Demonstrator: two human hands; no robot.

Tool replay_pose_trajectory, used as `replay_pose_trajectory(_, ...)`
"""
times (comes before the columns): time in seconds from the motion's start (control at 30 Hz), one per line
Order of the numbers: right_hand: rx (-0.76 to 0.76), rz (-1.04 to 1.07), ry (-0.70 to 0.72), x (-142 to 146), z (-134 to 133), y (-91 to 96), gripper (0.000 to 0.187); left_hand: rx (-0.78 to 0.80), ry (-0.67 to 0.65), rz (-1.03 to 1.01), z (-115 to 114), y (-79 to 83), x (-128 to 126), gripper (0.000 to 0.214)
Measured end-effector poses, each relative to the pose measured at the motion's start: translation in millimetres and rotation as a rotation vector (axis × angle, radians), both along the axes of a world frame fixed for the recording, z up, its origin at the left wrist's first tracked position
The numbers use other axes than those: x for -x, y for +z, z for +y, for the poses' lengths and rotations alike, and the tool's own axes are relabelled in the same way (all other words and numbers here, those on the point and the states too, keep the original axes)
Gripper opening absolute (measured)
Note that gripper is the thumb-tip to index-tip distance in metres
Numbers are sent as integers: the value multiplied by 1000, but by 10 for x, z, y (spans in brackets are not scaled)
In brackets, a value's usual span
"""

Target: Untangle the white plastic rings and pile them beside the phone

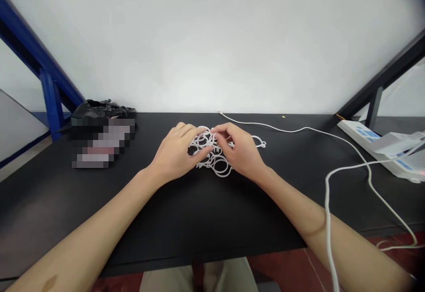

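A tangle of white plastic rings with small loops (pixel 221 168) lies on the black table in front of me. My left hand (pixel 181 150) comes in from the left, with thumb and fingers curled around rings at the back of the pile. From the right, my right hand (pixel 241 148) pinches one of the white rings between thumb and index finger, close to the left fingertips. Another white ring (pixel 259 141) sticks out beyond the right hand. Part of the pile is hidden under both hands, so I cannot tell which rings are linked.
A black plastic bag (pixel 102 108) and a pixelated area lie on the table's left. A thin white cable (pixel 292 131) crosses the right side, towards a white power strip (pixel 375 143). A thicker white cable (pixel 328 212) passes over my right forearm. A white wall stands behind.
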State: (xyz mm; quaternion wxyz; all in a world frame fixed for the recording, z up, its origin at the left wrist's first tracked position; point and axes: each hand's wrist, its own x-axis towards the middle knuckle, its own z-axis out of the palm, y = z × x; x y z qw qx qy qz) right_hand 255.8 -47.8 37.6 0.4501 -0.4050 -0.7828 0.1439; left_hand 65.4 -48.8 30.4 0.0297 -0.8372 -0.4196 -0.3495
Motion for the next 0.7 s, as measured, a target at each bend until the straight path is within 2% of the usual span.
replay_pose_trajectory(0.2, 34, 25, -20, 6, -11, 15, 13, -6, -8, -17, -12, 19, -7, 32)
replay_pose_trajectory(0.3, 44, 23, -34, -23, 9, -19, 22, -12, 37, -25, 23, 40, 18, 33)
replay_pose_trajectory(0.4, -7, -139, -86, -63, 33, -50, 22, -22, 251, -39, 142, 3, 167, 35)
replay_pose_trajectory(0.5, -16, -345, -115, -94, 43, -65, 16, 21, 499, -15, 305, -111, 439, 40)
replay_pose_trajectory(0.6, -20, -439, -113, -114, 50, -78, 10, 164, 622, 70, 413, -218, 676, 46)
replay_pose_trajectory(0.7, -28, -447, -112, -122, 61, -87, 7, 286, 673, 190, 410, -215, 720, 52)
